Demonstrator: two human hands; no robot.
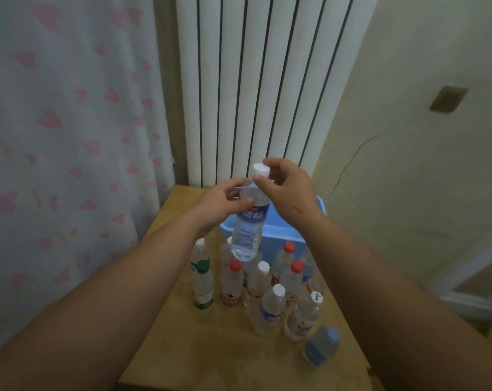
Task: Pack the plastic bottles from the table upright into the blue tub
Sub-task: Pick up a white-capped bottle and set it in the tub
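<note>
I hold a clear plastic bottle (246, 232) with a blue label and a white cap in the air, above the near rim of the blue tub (278, 231). My left hand (225, 200) grips its upper body. My right hand (284, 187) pinches its neck just under the cap. The bottle hangs nearly upright, its base tilted slightly towards me. Several more bottles stand on the wooden table (211, 348) in front of the tub, among them a green-capped bottle (202, 283) and a red-capped bottle (231, 283). The tub's inside is mostly hidden by my hands.
A small bottle with a blue cap (322, 345) stands near the table's right edge. A white radiator (256, 86) rises behind the table, a heart-patterned curtain (64, 136) hangs at the left, and a beige wall (422, 165) is on the right.
</note>
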